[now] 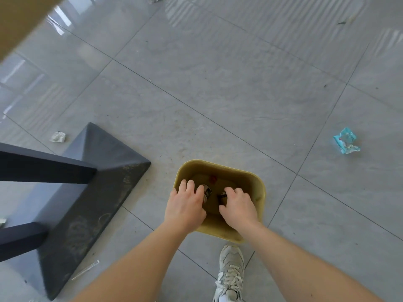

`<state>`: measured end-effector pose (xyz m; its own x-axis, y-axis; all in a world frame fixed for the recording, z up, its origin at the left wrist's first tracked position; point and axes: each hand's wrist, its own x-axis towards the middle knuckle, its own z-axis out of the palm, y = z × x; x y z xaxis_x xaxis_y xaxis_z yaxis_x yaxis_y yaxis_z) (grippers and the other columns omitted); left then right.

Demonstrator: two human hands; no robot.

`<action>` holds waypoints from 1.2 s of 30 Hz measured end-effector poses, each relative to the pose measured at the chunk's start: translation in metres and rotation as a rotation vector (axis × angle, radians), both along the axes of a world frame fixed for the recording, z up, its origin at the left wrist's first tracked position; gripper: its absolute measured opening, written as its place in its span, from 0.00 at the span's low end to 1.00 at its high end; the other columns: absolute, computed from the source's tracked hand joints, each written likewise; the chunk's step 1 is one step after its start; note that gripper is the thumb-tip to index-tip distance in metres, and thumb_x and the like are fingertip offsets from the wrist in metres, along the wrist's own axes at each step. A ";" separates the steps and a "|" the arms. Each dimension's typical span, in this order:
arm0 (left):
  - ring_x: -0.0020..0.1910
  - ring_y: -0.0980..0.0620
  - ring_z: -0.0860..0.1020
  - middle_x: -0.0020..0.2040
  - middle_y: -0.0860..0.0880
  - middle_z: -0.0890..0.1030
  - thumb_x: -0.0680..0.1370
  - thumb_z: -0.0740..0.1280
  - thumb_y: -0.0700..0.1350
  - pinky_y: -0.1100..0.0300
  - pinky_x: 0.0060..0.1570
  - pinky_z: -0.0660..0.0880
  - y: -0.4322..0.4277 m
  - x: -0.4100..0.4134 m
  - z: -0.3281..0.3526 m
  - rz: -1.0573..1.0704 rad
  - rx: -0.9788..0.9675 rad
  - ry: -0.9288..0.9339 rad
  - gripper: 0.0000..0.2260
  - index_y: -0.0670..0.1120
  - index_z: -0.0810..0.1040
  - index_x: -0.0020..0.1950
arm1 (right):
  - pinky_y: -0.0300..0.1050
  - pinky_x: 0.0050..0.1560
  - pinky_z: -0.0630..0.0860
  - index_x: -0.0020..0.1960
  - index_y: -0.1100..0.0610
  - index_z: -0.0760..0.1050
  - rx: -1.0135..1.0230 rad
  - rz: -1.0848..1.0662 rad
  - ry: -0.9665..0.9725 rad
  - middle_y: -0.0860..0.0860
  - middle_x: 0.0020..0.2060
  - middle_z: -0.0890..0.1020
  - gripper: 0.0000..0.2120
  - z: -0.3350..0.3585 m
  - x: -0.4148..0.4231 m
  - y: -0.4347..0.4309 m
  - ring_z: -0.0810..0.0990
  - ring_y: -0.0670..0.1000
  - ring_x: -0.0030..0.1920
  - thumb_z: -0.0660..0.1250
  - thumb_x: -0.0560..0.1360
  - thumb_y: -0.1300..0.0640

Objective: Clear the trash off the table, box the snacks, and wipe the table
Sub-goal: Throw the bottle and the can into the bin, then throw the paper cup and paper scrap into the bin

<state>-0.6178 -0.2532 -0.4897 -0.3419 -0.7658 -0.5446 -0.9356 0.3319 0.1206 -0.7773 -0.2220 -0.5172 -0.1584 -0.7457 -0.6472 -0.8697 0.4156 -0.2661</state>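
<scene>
A yellow-olive trash bin [257,186] stands on the grey tiled floor in front of my shoe. Both my hands reach down into its mouth. My left hand [185,205] has its fingers curled over a small striped can [206,192] that sticks out past the index finger. My right hand [238,205] curls round a small dark piece of trash [222,195], mostly hidden by the fingers. Something red [213,178] lies on the bin's bottom.
The table's dark grey base and legs [87,182] stand left of the bin, and its tan edge [19,20] blurs at top left. Crumpled paper [57,136], a blue wrapper [346,141] and a straw wrapper [86,270] lie on the floor. My shoe [231,273] is just behind the bin.
</scene>
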 end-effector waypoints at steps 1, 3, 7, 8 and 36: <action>0.75 0.40 0.59 0.74 0.44 0.64 0.79 0.58 0.54 0.45 0.70 0.65 0.001 0.003 0.008 -0.001 0.004 -0.011 0.27 0.51 0.59 0.77 | 0.50 0.59 0.74 0.72 0.51 0.64 0.000 0.004 -0.002 0.53 0.63 0.72 0.24 0.008 0.001 0.000 0.71 0.56 0.61 0.64 0.78 0.48; 0.77 0.39 0.55 0.77 0.43 0.60 0.79 0.58 0.55 0.41 0.73 0.59 0.002 0.010 0.024 -0.004 0.001 -0.035 0.28 0.51 0.57 0.78 | 0.49 0.59 0.73 0.72 0.51 0.64 -0.007 0.012 0.000 0.53 0.62 0.72 0.24 0.025 0.003 0.000 0.71 0.55 0.60 0.63 0.78 0.48; 0.78 0.39 0.51 0.78 0.42 0.57 0.78 0.57 0.55 0.38 0.75 0.55 0.008 0.021 0.072 0.026 -0.022 -0.029 0.29 0.51 0.54 0.79 | 0.48 0.60 0.72 0.71 0.51 0.64 -0.044 0.045 0.008 0.52 0.61 0.72 0.23 0.073 0.007 0.002 0.71 0.54 0.58 0.62 0.78 0.48; 0.78 0.39 0.51 0.78 0.42 0.57 0.78 0.56 0.55 0.38 0.75 0.54 0.010 0.022 0.080 0.036 -0.027 -0.028 0.29 0.51 0.54 0.79 | 0.48 0.60 0.72 0.71 0.51 0.64 -0.054 0.053 0.014 0.52 0.61 0.73 0.23 0.081 0.007 0.003 0.71 0.54 0.58 0.62 0.78 0.49; 0.79 0.39 0.49 0.80 0.42 0.56 0.79 0.57 0.59 0.36 0.74 0.55 0.106 0.116 0.449 0.478 -0.477 0.017 0.31 0.50 0.54 0.79 | 0.48 0.60 0.71 0.73 0.53 0.64 -0.576 0.403 -0.146 0.54 0.66 0.73 0.28 0.494 0.096 -0.010 0.71 0.55 0.65 0.67 0.77 0.48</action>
